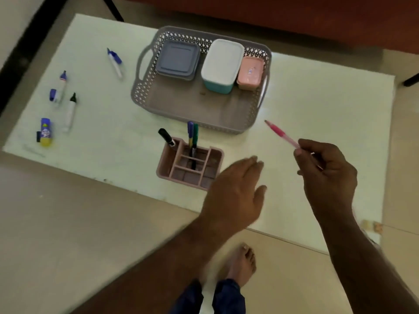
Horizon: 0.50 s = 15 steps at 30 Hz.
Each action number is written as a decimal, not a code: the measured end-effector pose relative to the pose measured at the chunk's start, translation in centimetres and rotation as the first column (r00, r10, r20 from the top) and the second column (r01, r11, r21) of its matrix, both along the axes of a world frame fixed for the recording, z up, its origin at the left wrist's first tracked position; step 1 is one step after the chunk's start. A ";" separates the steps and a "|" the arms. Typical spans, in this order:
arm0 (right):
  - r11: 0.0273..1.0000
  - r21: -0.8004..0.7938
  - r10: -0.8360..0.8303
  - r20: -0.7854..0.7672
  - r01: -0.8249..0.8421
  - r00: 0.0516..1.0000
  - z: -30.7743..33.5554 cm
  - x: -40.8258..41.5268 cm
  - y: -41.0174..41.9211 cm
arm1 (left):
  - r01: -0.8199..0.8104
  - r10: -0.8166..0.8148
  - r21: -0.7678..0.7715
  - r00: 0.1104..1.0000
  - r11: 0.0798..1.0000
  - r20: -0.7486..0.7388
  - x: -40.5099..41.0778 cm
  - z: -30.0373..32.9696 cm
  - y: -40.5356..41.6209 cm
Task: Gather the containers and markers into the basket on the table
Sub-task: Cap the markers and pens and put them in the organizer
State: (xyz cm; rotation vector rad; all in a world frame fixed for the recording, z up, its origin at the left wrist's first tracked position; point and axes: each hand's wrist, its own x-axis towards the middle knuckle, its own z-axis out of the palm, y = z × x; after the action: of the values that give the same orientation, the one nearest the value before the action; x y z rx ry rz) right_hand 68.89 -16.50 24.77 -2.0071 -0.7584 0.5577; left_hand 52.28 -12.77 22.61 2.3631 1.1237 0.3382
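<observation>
Near the table's (317, 91) right edge, right hand (326, 171) pinches pink pen (282, 133); left hand (235, 189) spread, holding nothing.
Three containers (222, 64) sit in the basket (195, 118); markers (70, 112) remain outside.

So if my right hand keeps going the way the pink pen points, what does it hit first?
Probably the near right corner of the basket; the pink pen in your right hand aims up-left at it, though height is unclear.

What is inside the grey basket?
The basket holds three closed boxes: a flat grey box, a white-lidded teal box and a small pink box. Their lids hide whatever is inside.
</observation>
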 end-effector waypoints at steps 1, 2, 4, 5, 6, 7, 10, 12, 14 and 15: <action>1.000 0.015 0.023 -0.048 -0.023 0.999 0.5 -0.4 0.7 | -0.027 0.027 0.026 1.000 0.999 0.017 -0.8 1.0 1.4; 0.998 0.025 0.054 -0.086 -0.052 0.995 1.0 -0.7 1.5 | -0.057 0.055 0.051 0.998 0.997 0.021 -1.7 2.1 2.9; 0.991 0.043 0.131 -0.118 -0.126 0.984 1.9 -1.5 2.9 | -0.116 0.116 0.139 0.993 0.984 0.003 -3.8 4.0 6.1; 0.985 0.054 0.167 -0.119 -0.162 0.979 2.2 -1.8 3.6 | -0.133 0.136 0.178 0.991 0.975 -0.008 -4.7 4.8 7.7; 0.978 0.065 0.203 -0.115 -0.196 0.972 2.5 -2.3 4.3 | -0.138 0.148 0.191 0.988 0.972 -0.039 -5.6 5.7 9.2; 0.970 0.068 0.238 -0.104 -0.232 0.966 2.8 -2.7 4.9 | -0.129 0.148 0.176 0.984 0.976 -0.097 -6.3 6.4 10.6; 0.937 0.027 0.348 -0.048 -0.347 0.936 3.3 -4.2 6.8 | -0.041 0.067 0.089 0.946 0.995 -0.317 -7.6 7.9 14.1; 0.910 -0.024 0.413 -0.024 -0.414 0.910 3.3 -5.2 8.1 | 0.032 -0.015 0.036 0.918 0.999 -0.397 -7.7 8.1 15.6; 0.879 -0.084 0.471 -0.009 -0.470 0.882 3.2 -6.2 9.3 | 0.117 -0.112 -0.019 0.872 0.993 -0.476 -7.1 7.7 16.4; 0.861 -0.116 0.498 -0.001 -0.495 0.867 3.0 -6.6 9.8 | 0.154 -0.150 -0.036 0.844 0.987 -0.514 -6.7 7.3 16.6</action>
State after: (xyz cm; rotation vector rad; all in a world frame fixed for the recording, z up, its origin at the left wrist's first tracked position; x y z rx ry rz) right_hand 62.33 -6.66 27.82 -1.9193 -1.3068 0.8854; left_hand 45.57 3.81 29.94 2.6053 1.1401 -0.3802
